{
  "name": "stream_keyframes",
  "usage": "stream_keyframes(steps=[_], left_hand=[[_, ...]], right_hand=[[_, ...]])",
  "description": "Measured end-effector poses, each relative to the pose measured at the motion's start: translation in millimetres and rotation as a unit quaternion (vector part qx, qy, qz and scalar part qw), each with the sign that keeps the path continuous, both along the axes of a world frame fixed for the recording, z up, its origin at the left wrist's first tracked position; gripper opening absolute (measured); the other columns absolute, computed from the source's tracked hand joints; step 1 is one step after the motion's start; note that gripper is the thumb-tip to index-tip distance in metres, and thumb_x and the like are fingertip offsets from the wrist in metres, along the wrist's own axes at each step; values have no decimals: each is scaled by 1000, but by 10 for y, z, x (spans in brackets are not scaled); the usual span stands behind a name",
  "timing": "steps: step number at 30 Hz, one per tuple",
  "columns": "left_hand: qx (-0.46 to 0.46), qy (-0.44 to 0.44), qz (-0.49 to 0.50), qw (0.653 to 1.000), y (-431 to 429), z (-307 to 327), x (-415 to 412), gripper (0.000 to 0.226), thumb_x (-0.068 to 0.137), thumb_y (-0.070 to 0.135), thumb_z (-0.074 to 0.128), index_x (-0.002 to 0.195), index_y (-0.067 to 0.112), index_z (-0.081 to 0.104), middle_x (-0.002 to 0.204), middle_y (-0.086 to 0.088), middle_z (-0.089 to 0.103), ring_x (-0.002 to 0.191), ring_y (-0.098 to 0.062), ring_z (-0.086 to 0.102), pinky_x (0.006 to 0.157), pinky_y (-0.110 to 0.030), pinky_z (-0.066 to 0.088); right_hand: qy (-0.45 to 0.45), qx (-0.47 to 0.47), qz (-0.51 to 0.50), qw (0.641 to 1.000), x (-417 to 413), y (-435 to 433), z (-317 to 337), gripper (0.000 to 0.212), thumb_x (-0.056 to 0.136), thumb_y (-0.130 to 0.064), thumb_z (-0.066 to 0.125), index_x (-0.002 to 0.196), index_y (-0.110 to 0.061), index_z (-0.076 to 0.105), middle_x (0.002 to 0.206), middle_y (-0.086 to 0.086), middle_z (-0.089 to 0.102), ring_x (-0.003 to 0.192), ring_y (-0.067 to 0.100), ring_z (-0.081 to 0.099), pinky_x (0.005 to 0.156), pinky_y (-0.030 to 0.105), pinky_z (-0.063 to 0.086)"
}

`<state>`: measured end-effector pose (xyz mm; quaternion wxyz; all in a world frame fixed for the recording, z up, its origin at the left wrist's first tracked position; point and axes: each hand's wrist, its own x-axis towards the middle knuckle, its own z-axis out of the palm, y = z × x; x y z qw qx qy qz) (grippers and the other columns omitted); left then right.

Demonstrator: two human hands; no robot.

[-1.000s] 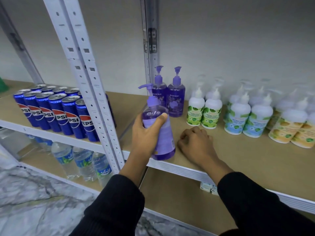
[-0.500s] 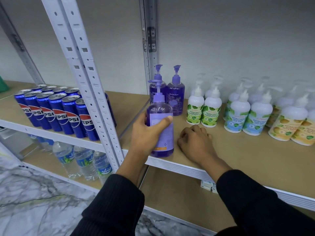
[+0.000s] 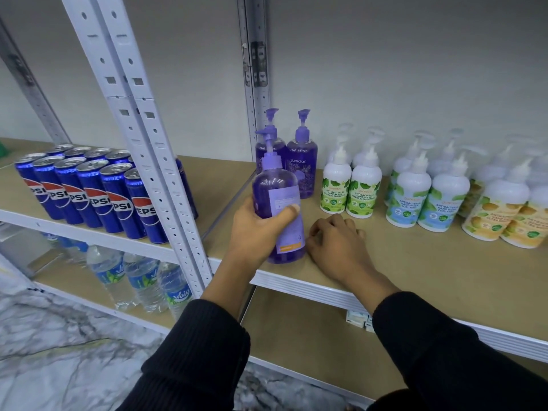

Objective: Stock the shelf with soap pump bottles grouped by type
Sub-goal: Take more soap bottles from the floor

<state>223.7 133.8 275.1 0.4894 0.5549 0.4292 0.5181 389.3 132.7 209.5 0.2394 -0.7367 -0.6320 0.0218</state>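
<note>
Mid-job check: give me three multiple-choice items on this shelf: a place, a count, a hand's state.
1. The held purple bottle is: A among the cans; B behind the white bottles; C in front of two shelved purple bottles.
2. Purple bottles in view: A two; B three; C five.
3. The left hand: A grips the purple bottle; B lies flat; C holds a can.
Answers: C, it is nearer the shelf edge; B, one held plus two behind; A, its thumb clamps the bottle.

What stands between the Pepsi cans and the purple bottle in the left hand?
In the head view: the white slotted uprights, then bare shelf board, before the purple bottle.
</note>
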Motion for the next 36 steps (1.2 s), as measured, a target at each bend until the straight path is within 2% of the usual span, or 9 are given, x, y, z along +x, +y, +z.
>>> stream_keyframes(steps=[3, 6, 10, 13, 16, 21, 26, 33, 36], left_hand=[[13, -1, 5, 1000, -31, 8, -19, 33, 78, 23, 84, 106, 21, 66, 92, 4, 75, 80, -10, 73, 65, -24, 59], [25, 2, 10, 1000, -59, 13, -10, 35, 81, 26, 81, 109, 28, 60, 93, 9, 71, 81, -5, 71, 65, -20, 57], [11, -2, 10, 1000, -37, 18, -4, 44, 86, 26, 76, 121, 28, 51, 103, 9, 66, 81, 2, 68, 62, -16, 55], [-1, 17, -2, 1000, 3, -39, -29, 46, 85, 18, 74, 125, 24, 51, 105, 5, 69, 87, -5, 70, 69, -19, 55], [11, 59, 1, 998, 41, -103, -49, 44, 80, 17, 80, 118, 20, 58, 102, 1, 72, 89, -12, 71, 74, -26, 58], [30, 59, 27, 997, 40, -138, -73, 66, 70, 20, 90, 123, 23, 51, 106, 9, 67, 85, 1, 69, 67, -17, 57], [58, 56, 72, 994, 102, -225, -116, 80, 66, 17, 92, 130, 24, 43, 114, 10, 62, 91, 4, 67, 75, -19, 58], [82, 78, 132, 985, 186, -306, -145, 86, 60, 32, 95, 124, 31, 38, 114, 16, 58, 99, 7, 60, 80, -16, 50], [83, 72, 137, 984, 225, -348, -144, 91, 57, 35, 96, 126, 30, 37, 114, 20, 54, 102, 5, 59, 84, -22, 52]], right_hand=[[3, -2, 2, 1000, -3, 3, 1, 23, 92, -41, 51, 109, -29, 63, 118, -3, 52, 114, 23, 44, 92, 39, 32], [-1, 0, 1, 1000, 2, -3, -1, 24, 92, -40, 50, 109, -28, 63, 118, -3, 52, 113, 23, 44, 93, 39, 33], [-6, -2, 1, 1000, -1, 2, -7, 25, 92, -40, 50, 110, -28, 63, 118, -2, 53, 113, 24, 44, 93, 40, 33], [-7, 0, -1, 1000, -2, 5, -10, 25, 92, -41, 51, 109, -29, 63, 117, -1, 53, 112, 24, 45, 92, 40, 33], [-11, -1, 1, 1000, -3, 0, -3, 26, 92, -43, 50, 111, -29, 63, 119, -2, 53, 113, 24, 44, 93, 40, 33], [-16, -2, 0, 1000, -9, -5, 13, 28, 93, -43, 50, 113, -29, 63, 121, -1, 53, 115, 25, 44, 93, 40, 33], [-21, -4, -4, 1000, -16, -2, 11, 27, 93, -44, 50, 112, -29, 62, 120, -2, 52, 114, 24, 44, 93, 39, 31], [-29, 2, -2, 1000, -35, -9, -1, 27, 95, -42, 49, 111, -26, 62, 120, -1, 52, 113, 24, 44, 92, 38, 32], [-31, 3, -4, 1000, -39, -6, -12, 27, 94, -42, 49, 111, -26, 62, 120, 0, 52, 112, 24, 44, 92, 38, 32]])
